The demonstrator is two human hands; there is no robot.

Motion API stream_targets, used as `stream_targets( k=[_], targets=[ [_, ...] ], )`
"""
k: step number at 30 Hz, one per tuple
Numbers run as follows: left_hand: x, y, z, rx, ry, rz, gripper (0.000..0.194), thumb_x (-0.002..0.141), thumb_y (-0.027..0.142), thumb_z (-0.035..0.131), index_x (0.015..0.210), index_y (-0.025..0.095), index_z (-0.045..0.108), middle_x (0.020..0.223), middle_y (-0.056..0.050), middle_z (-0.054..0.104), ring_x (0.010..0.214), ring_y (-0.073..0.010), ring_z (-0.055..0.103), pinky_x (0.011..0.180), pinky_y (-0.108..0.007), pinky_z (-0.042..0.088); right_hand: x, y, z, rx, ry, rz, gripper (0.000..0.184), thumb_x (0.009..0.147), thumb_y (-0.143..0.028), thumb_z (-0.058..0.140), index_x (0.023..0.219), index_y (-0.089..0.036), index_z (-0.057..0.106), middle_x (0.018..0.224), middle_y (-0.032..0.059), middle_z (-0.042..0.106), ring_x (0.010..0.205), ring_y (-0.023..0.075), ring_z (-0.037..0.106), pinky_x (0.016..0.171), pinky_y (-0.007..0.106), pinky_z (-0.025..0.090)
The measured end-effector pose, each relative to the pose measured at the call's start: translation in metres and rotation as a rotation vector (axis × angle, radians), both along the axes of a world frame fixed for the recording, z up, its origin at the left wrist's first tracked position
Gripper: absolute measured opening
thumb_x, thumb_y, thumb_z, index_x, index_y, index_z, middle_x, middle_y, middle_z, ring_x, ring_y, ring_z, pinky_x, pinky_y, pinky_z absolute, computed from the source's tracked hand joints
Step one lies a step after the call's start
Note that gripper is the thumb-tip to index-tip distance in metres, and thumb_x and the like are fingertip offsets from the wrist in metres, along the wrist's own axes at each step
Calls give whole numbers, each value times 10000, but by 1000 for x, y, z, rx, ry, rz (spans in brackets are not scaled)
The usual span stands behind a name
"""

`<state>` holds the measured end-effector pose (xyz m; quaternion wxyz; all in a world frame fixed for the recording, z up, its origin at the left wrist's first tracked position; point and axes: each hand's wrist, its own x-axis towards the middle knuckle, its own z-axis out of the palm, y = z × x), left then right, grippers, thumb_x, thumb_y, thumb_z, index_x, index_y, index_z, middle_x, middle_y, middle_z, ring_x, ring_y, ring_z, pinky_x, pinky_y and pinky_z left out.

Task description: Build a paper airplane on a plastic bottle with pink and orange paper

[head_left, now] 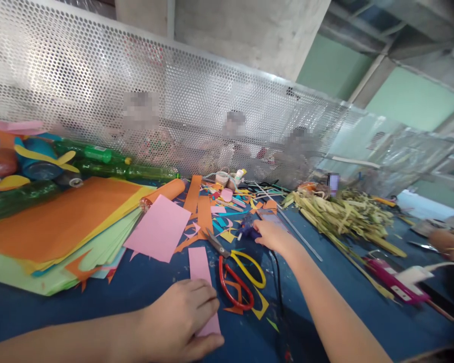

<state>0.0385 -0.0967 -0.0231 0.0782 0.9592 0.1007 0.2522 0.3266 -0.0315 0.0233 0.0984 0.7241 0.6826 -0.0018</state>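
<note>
My left hand (183, 317) lies over a narrow pink paper strip (200, 262), its fingers together and pressing the strip against the blue table. To the right, my right hand (267, 234) is closed on a dark blue glue gun (248, 228) whose black cord trails toward me. The fingers partly cover the gun. Between my hands rest scissors (222, 251) with one red and one yellow handle, their blades parted and pointing away. A larger pink paper sheet (159, 228) lies left of the scissors, beside orange paper strips (204, 214).
Stacked colored paper (68, 217) and green bottles (132, 171) occupy the left. Paper scraps (227, 222) litter the middle. Dried husks (340, 212) and a magenta power strip (395, 280) lie right, near another person's hand (448, 244). A perforated metal screen (212, 101) stands behind.
</note>
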Motion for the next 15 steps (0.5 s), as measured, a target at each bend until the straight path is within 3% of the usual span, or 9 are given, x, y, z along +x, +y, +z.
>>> stream_targets(
  k=[3,6,11,15],
  targets=[
    [1,1,-1,-48,11,0,290,843,383,427,936,152,577,802,-105,613,782,-219,575,673,-310,480,8,12,4,17,13,7,170,762,-267,640,892,-160,617,866,37,650,804,166,615,699,266,451],
    [2,2,0,-62,3,-11,281,838,378,426,907,150,575,790,-108,605,784,-223,574,674,-314,486,7,39,7,92,-7,-15,254,874,-298,506,1072,-144,544,1063,67,576,895,177,582,766,375,486],
    [0,1,2,-54,-4,15,254,836,368,421,853,159,565,770,-100,593,773,-220,566,684,-315,487,-4,92,-1,187,-29,-50,289,873,-289,508,1131,-157,514,1130,78,542,941,192,568,783,391,486],
    [0,3,2,-19,-5,8,276,850,381,391,817,162,556,741,-94,580,736,-212,560,650,-300,481,-8,113,-9,208,-40,-98,297,871,-290,512,1134,-152,510,1126,78,543,939,194,569,779,393,487]
  ],
)
